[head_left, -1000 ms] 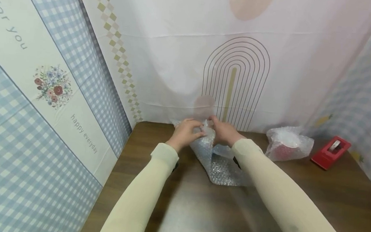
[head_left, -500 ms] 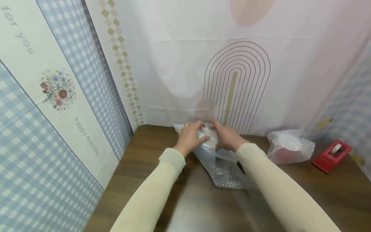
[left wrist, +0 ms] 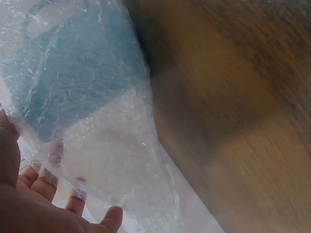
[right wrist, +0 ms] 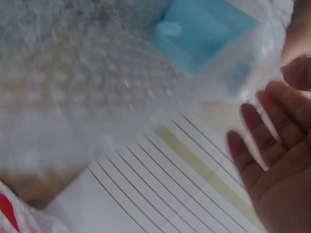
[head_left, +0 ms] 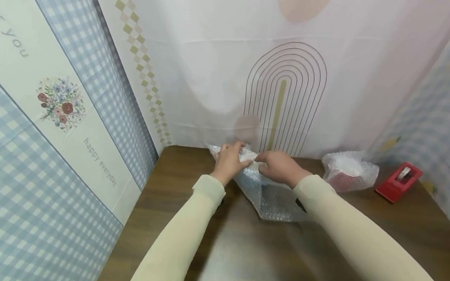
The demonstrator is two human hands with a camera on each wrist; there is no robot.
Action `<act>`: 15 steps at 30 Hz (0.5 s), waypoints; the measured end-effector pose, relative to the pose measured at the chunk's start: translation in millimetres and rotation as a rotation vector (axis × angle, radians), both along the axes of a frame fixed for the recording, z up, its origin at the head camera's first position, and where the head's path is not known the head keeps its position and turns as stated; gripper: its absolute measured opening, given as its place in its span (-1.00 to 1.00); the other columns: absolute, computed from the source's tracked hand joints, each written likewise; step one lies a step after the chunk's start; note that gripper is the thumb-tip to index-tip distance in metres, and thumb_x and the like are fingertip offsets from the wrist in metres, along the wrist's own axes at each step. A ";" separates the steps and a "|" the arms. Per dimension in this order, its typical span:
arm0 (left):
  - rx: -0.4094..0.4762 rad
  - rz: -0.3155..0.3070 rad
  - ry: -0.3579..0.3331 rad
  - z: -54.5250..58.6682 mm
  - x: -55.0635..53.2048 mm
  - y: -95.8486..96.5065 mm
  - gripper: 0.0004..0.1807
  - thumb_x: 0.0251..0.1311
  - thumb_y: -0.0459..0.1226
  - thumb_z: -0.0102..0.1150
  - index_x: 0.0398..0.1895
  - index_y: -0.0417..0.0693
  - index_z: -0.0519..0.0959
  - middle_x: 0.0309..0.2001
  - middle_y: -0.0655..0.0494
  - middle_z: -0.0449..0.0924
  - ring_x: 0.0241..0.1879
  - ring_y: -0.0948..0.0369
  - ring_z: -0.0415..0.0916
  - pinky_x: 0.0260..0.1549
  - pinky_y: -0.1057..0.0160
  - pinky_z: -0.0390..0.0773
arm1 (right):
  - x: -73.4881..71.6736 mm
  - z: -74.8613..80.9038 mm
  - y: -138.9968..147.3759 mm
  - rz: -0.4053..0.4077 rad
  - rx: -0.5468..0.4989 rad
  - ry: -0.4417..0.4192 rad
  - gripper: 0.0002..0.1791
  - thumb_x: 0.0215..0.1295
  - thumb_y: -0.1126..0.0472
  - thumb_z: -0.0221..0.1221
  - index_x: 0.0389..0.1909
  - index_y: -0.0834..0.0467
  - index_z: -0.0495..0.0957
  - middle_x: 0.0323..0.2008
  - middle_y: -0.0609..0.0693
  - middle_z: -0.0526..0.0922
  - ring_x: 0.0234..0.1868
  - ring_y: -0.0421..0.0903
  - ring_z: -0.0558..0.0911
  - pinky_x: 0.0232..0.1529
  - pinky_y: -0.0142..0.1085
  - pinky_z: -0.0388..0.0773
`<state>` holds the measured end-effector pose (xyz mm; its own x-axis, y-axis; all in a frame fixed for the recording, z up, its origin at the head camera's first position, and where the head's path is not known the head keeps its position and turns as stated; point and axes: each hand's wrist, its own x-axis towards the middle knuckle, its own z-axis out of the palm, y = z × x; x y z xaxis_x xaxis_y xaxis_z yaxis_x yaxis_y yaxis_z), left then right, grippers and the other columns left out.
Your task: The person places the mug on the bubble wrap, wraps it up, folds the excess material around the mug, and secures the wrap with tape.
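Note:
A light-blue cup (right wrist: 204, 34), apparently with a small handle, lies inside a sheet of bubble wrap (head_left: 251, 188) at the back of the table. In the left wrist view, the blue shows through the folded wrap (left wrist: 121, 145). My left hand (head_left: 228, 161) grips the wrapped cup from the left, fingertips behind the plastic and thumb toward the top. My right hand (head_left: 280, 166) is close by at the upper right of the bundle. Its fingers (right wrist: 265, 141) look fairly straight in the right wrist view, at the blurred edge of the wrap. A loose flap spreads toward the front right.
Right of the bundle stands another bubble-wrapped item (head_left: 348, 173), red inside. Beyond it lies a red tape dispenser (head_left: 399, 182) with a roll in it. A printed cloth (head_left: 205, 91) hangs directly behind the wooden table (head_left: 183, 181).
The wrap's top edge has been folded down over the cup. My right hand has shifted right and lowered from the far rim; my left hand stays on the bundle.

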<state>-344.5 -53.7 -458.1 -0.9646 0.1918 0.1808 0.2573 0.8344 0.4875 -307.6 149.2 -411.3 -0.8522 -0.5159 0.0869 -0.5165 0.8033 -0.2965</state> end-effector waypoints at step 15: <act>0.310 -0.056 0.144 -16.0 -15.5 -25.1 -0.43 0.65 -0.21 0.29 0.57 -0.19 0.39 0.55 -0.29 0.31 0.60 -0.25 0.28 0.63 -0.18 0.50 | -3.9 -1.8 -30.1 -0.181 0.112 -0.099 -0.13 0.76 -0.30 0.09 0.60 0.41 0.45 0.51 0.38 0.62 0.48 0.37 0.68 0.58 0.21 0.62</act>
<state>-360.0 -78.7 -474.1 -0.9146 0.1583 0.3721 0.3829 0.6348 0.6711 -311.4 119.1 -413.1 -0.9334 -0.3552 -0.0509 -0.3336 0.9111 -0.2420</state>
